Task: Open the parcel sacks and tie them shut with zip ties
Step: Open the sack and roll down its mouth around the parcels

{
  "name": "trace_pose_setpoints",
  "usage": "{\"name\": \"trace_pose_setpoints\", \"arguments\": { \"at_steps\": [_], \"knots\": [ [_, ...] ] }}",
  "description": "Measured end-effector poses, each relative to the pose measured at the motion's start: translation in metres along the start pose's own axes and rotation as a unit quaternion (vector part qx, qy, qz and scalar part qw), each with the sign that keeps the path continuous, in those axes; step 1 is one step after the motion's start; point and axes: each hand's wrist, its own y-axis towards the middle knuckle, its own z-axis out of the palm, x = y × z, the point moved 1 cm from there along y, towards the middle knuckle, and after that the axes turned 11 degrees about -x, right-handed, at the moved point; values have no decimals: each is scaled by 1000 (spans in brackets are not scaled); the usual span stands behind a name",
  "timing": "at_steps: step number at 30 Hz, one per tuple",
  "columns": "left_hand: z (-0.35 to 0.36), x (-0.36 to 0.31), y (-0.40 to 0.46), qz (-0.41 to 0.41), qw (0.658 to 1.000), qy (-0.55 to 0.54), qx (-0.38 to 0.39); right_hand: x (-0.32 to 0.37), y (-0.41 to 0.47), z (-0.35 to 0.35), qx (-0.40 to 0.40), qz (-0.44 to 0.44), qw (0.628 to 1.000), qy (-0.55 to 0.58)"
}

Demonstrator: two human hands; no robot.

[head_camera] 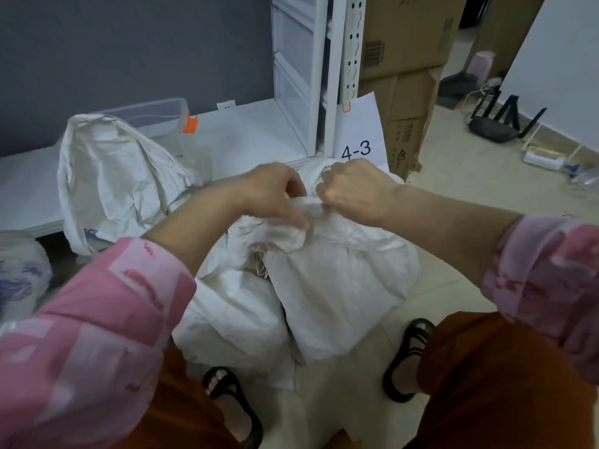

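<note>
A white woven parcel sack stands on the floor between my feet, its top bunched into a neck. My left hand grips the gathered fabric from the left, fingers curled into the folds. My right hand is clenched on the neck from the right, close against the left hand. No zip tie is visible; anything at the neck is hidden by my fingers. A second white sack leans against the low shelf at the left, its mouth loose and open.
A low white shelf board carries a clear plastic bin with an orange latch. A white rack post with a "4-3" paper label stands behind the sack. Cardboard boxes stack at the right. A black router lies on the tiled floor.
</note>
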Motion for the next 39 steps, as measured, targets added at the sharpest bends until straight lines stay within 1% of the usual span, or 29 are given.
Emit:
{"name": "trace_pose_setpoints", "arguments": {
  "at_steps": [1,2,3,5,6,7,9,10,11,12,15,17,18,19,20,21,22,23,24,25,27,29,30,31,32,33,34,36,39],
  "knots": [
    [-5,-3,3,-11,1000,-27,3,3,0,5,-17,7,1000,0],
    [-5,-6,6,-15,999,-45,-9,6,-1,6,-30,13,999,-5],
    [0,-9,9,-13,999,-40,-26,9,0,5,-36,25,999,-8],
    [14,-13,14,9,997,45,-70,9,4,-6,-42,70,997,-1],
    [22,-13,14,28,991,87,-99,5,5,-12,-46,89,995,21],
    [27,-12,13,54,981,129,-132,-2,6,-18,-34,109,991,69],
    [34,-8,8,124,956,200,-174,-20,4,-22,37,141,974,174],
    [35,-6,4,156,944,228,-181,-29,2,-19,65,122,972,190],
    [36,-4,1,178,936,242,-184,-33,-1,-19,89,100,975,179],
    [37,-1,-1,194,931,242,-193,-34,-3,-17,95,78,979,165],
    [37,6,-2,185,934,223,-211,-17,-9,-11,60,14,991,119],
    [39,7,-3,149,942,220,-204,-10,-11,-8,-4,-11,998,60],
    [38,5,-3,121,954,204,-182,-8,-12,-4,-30,-13,999,13],
    [34,1,-4,86,971,174,-140,-7,-15,1,-42,-8,999,-16],
    [27,-4,-4,49,987,128,-83,-5,-19,5,-57,-5,998,-31],
    [20,-10,-3,13,998,54,-29,-3,-22,7,-65,-5,997,-35],
    [11,-17,-2,-19,999,-42,5,-2,-24,10,-75,-1,997,-36],
    [4,-21,1,-43,990,-130,15,-1,-25,11,-84,5,996,-28],
    [2,-23,5,-60,982,-180,13,0,-25,11,-93,13,995,-19],
    [3,-24,9,-72,980,-185,18,2,-24,13,-108,19,994,-8],
    [15,-25,17,-94,982,-158,32,4,-20,3,-116,50,992,20],
    [28,-26,23,-99,988,-116,0,0,-19,-7,-104,127,981,108],
    [32,-26,23,-82,995,-57,-22,-7,-18,-12,-40,159,967,196],
    [35,-26,22,-50,997,23,-46,-18,-18,-14,50,188,938,287],
    [37,-26,20,-12,993,97,-70,-29,-17,-15,114,209,904,354],
    [39,-25,17,21,985,146,-92,-38,-16,-15,149,194,897,368],
    [40,-25,15,46,979,172,-105,-44,-15,-16,162,168,913,336],
    [41,-26,12,82,971,191,-120,-46,-11,-17,162,98,956,225],
    [41,-20,7,107,966,197,-130,-33,-11,-8,140,4,977,163]
  ]
}}
